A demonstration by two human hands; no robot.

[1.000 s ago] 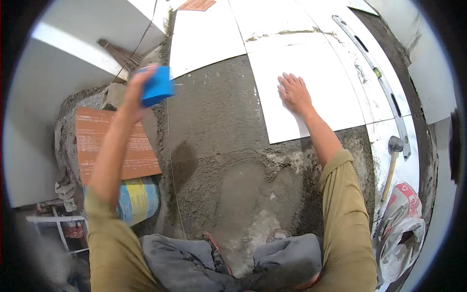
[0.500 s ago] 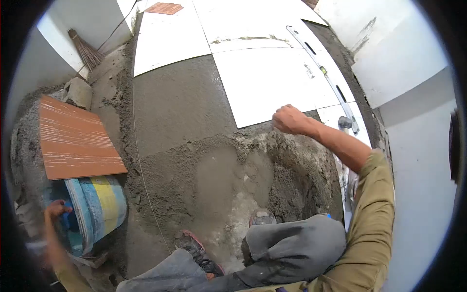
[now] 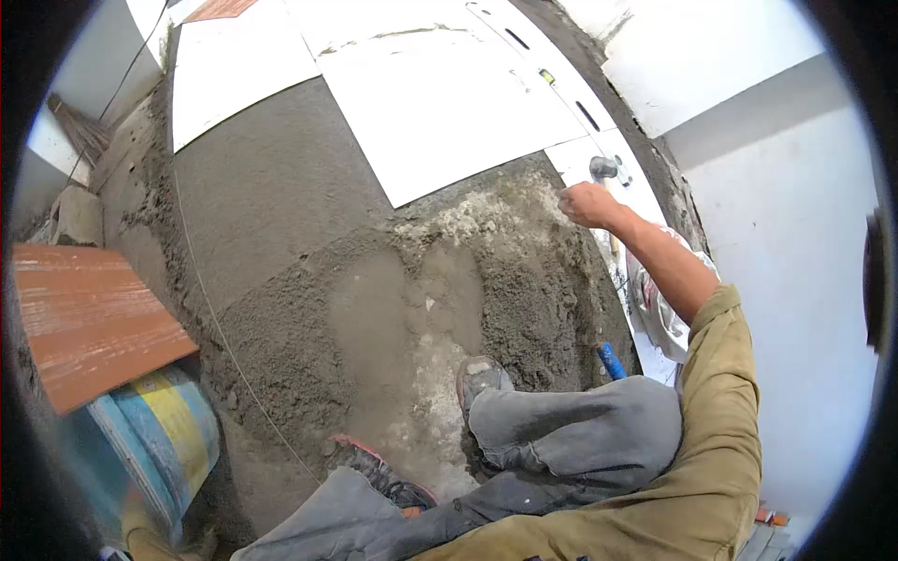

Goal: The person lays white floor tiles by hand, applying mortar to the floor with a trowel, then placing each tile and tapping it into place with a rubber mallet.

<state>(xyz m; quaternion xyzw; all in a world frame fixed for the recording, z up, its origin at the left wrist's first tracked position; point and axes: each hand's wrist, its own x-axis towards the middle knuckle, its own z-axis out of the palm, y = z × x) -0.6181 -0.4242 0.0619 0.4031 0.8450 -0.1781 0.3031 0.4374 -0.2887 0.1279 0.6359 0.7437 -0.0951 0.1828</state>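
My right hand (image 3: 589,204) is closed in a fist beside a mallet (image 3: 603,168) with a dark head, which lies on a white floor tile (image 3: 449,112); nothing sticks out of the fist. At lower left, my left forearm's sleeve (image 3: 148,540) reaches to the mouth of a tipped blue bucket (image 3: 182,421) with a yellow band. Blur and the bucket hide my left hand's fingers. A brown wood-pattern tile (image 3: 98,323) rests over the bucket. Grey mortar (image 3: 281,178) spreads between my feet and the white tiles.
A spirit level (image 3: 566,96) lies along the right-hand tiles. A white bag (image 3: 659,299) and a blue handle (image 3: 611,361) are near my right knee. A string line (image 3: 220,332) runs along the left side. A concrete block (image 3: 77,217) and a stick broom (image 3: 77,129) stand farther left.
The view has swung right, so the floor and bucket sit farther left. My right fist is now close to the mallet. My left hand, earlier at a blue object in the bucket's mouth, is now obscured.
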